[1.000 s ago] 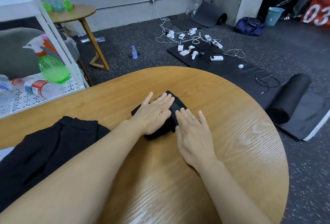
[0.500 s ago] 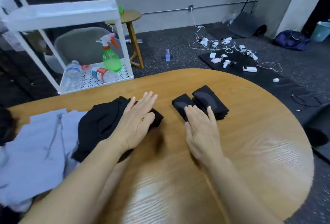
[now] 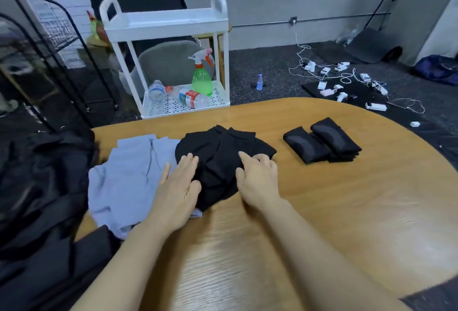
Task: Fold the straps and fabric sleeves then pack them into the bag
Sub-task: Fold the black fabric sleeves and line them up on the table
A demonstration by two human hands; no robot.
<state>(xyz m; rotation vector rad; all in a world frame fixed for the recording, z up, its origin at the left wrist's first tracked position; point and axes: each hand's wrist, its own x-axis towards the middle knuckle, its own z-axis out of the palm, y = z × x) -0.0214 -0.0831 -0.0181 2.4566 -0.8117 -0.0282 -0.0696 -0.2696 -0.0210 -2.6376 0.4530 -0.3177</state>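
A crumpled black fabric piece lies in the middle of the wooden table. My left hand rests flat on its left edge, fingers straight. My right hand sits on its right side with fingers bent into the cloth. Two folded black sleeves lie side by side to the right, untouched. A light blue-grey fabric is spread left of the black piece, partly under it. A black bag slumps at the table's left edge.
A white rolling cart with a green spray bottle and water bottles stands beyond the table. Chargers and cables lie on the floor mat at the back right. A black wire rack stands on the left.
The view swung left. Both hands left the folded sleeves and moved left onto the crumpled black fabric; the right hand's fingers have curled into it.
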